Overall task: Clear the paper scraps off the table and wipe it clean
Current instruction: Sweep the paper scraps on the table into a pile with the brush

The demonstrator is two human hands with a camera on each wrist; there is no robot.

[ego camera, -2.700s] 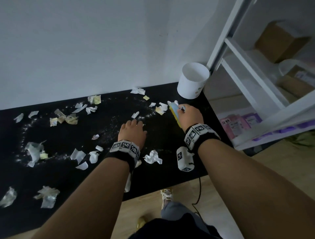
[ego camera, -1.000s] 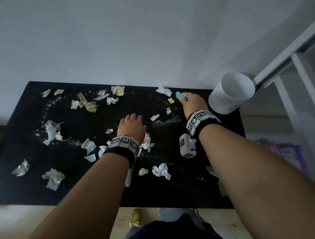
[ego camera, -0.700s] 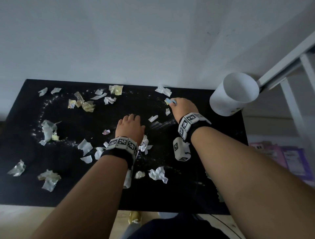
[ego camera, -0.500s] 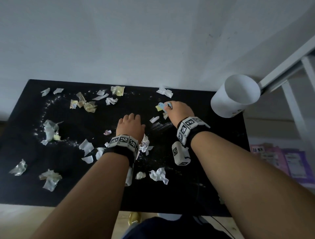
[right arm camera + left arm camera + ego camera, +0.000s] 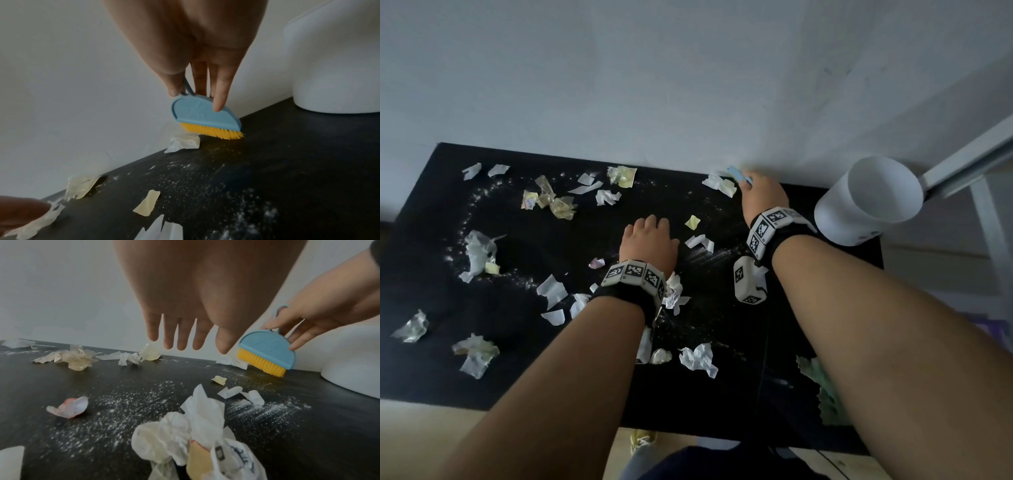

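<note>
My right hand (image 5: 760, 192) holds a small blue brush (image 5: 738, 174) with yellow bristles at the far edge of the black table (image 5: 517, 342), against the wall. In the right wrist view the brush (image 5: 205, 116) is pinched at its loop handle, one finger lying on its back. Its bristles touch the table beside a white scrap (image 5: 185, 142). My left hand (image 5: 649, 236) lies palm down mid-table with straight fingers (image 5: 185, 337) and holds nothing. A crumpled scrap pile (image 5: 185, 434) sits under that wrist. Paper scraps (image 5: 558, 202) and white powder are scattered across the table.
A white round bin (image 5: 869, 202) stands at the table's far right corner, just right of the brush. A pale green cloth (image 5: 822, 394) lies near the front right, partly under my right forearm. The wall closes the far edge. A white shelf frame (image 5: 969, 164) stands to the right.
My right hand has carried the brush away from the middle to the far edge by the wall, leaving a yellow scrap behind. The left hand has stayed in place.
</note>
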